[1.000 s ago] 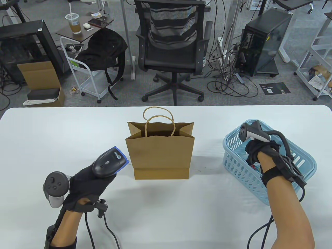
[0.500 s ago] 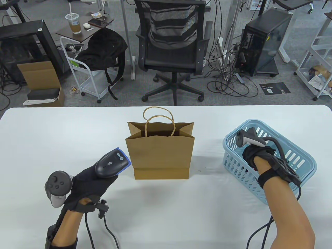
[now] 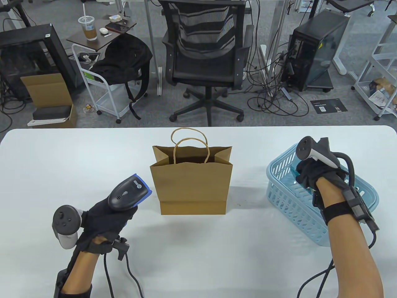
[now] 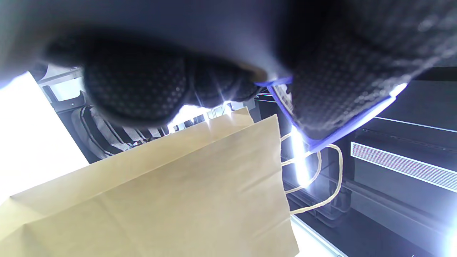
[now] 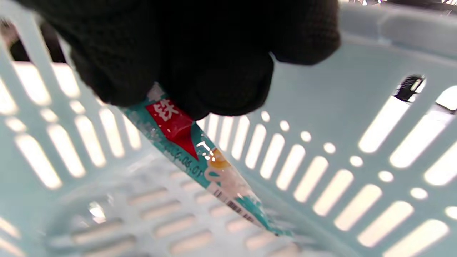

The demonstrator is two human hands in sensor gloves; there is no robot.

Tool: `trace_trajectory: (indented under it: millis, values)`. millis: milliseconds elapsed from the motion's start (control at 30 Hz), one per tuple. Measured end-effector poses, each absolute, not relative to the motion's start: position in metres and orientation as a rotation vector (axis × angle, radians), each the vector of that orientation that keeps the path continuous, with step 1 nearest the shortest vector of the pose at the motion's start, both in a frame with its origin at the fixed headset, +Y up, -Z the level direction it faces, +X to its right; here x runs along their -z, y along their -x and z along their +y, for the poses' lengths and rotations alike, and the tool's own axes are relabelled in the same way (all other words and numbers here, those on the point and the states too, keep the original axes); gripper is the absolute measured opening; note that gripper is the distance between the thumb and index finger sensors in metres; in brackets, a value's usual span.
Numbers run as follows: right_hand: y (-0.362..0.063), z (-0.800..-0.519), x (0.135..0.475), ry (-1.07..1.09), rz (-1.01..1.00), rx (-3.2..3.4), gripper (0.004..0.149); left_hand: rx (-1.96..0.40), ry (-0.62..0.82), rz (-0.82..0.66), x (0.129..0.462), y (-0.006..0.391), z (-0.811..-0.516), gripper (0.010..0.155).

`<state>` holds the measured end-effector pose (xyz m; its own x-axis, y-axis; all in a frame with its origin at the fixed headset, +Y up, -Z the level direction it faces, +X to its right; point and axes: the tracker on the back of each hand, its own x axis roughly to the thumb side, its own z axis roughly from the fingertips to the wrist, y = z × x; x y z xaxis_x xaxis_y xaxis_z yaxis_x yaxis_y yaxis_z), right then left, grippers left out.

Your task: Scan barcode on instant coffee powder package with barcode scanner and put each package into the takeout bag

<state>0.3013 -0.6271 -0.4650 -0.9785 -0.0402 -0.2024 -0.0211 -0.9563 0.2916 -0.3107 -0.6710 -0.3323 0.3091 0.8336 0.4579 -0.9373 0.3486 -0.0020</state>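
Note:
My left hand (image 3: 105, 217) grips a grey barcode scanner (image 3: 128, 192) with a blue front rim (image 4: 342, 132), held left of the brown paper takeout bag (image 3: 191, 183), whose side (image 4: 171, 200) fills the left wrist view. The bag stands open at mid-table. My right hand (image 3: 310, 175) is inside the light blue basket (image 3: 280, 198) and pinches a teal and red coffee powder stick (image 5: 200, 160) by its upper end. The stick hangs down inside the basket (image 5: 321, 117), a barcode near its lower end. In the table view only a teal edge shows beside the glove.
An office chair (image 3: 206, 59) stands beyond the table's far edge. White table surface (image 3: 77, 161) lies between the bag and each hand. Cables trail from both wrists toward the near edge.
My right hand dipped into the basket and has now risen toward its far side with the stick pinched. The left hand with the scanner shifted slightly left.

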Motion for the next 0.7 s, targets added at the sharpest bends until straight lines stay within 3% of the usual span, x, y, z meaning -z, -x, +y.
trace_trajectory:
  millis: [267, 400, 700]
  values:
    - [-0.285, -0.555, 0.425, -0.146, 0.014, 3.317, 0.042, -1.187, -0.308, -0.434, 0.330, 0.309, -0.668, 0.052]
    - [-0.269, -0.522, 0.395, 0.045, 0.335, 3.420, 0.041, -1.191, -0.317, -0.439, 0.329, 0.310, -0.668, 0.052]
    - [-0.219, -0.510, 0.339, 0.538, 0.834, 3.746, 0.041, -1.175, -0.320, -0.462, 0.327, 0.304, -0.669, 0.052]
